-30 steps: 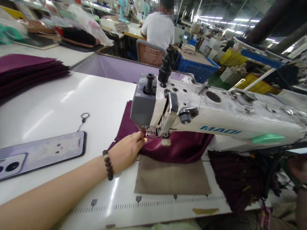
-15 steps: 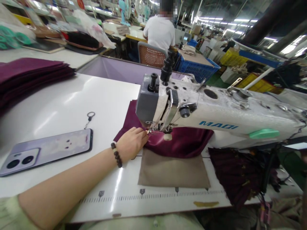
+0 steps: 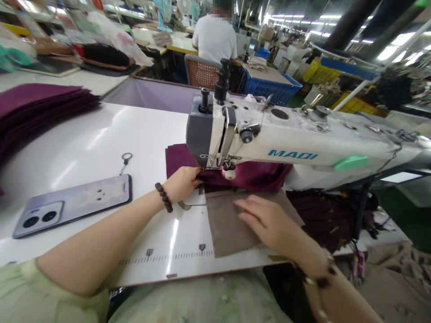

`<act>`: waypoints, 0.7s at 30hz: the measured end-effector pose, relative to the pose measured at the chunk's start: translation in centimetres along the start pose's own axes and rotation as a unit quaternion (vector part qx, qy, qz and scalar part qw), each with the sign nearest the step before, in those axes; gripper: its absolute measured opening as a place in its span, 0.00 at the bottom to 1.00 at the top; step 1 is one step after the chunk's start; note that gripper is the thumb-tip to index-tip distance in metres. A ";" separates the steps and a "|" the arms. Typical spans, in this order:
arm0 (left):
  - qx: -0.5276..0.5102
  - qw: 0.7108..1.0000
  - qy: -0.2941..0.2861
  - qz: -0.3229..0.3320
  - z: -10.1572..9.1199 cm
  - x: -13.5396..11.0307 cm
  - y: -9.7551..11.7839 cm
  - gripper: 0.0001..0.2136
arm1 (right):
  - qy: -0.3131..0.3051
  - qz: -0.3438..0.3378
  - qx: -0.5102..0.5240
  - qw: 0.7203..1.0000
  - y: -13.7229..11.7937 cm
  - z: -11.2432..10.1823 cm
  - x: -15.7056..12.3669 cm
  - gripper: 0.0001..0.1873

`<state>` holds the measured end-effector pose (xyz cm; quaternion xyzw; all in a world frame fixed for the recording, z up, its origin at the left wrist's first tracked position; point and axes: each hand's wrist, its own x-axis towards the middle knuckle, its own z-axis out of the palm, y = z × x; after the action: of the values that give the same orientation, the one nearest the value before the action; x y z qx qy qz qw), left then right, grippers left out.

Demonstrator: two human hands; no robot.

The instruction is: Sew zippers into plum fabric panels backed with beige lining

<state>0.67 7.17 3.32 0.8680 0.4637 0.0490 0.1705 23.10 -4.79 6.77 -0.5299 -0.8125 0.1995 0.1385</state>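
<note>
Centre frame: the left hand (image 3: 183,183) pinches soft maroon cloth (image 3: 259,176) under the sewing machine (image 3: 296,137). The right hand (image 3: 266,220) lies flat, fingers spread, on limp brown fabric (image 3: 225,231), probably best guided by its edges.

Counts: 1 sewing machine (image 3: 286,143), 1 phone (image 3: 74,204), 1 key ring (image 3: 126,158), 2 hands: left hand (image 3: 183,183), right hand (image 3: 266,220); 2 beaded bracelets: left bracelet (image 3: 164,197), right bracelet (image 3: 318,280); 1 brown fabric piece (image 3: 225,229), 1 maroon fabric piece (image 3: 259,175), 1 maroon fabric stack (image 3: 37,105) on 1 white surface (image 3: 111,130); background: 1 seated person (image 3: 214,38), 1 chair (image 3: 201,72), 1 blue crate (image 3: 269,89)
</note>
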 end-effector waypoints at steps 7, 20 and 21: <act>-0.035 0.999 0.010 0.000 0.0 -0.5 0.9 0.08 | -0.123 0.031 -0.010 0.992 -1.3 4.0 5.1 0.33; 0.010 0.999 0.044 0.022 1.2 -0.9 2.0 0.09 | -0.239 0.077 0.132 0.959 -1.4 3.3 4.9 0.33; -0.009 0.998 0.051 0.029 1.2 -0.9 1.6 0.09 | -0.301 0.075 0.183 0.933 -1.4 3.2 4.9 0.34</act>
<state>1.72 5.29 2.82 0.8760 0.4457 0.1025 0.1531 18.62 -1.32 4.70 -0.4702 -0.7236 0.5041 -0.0332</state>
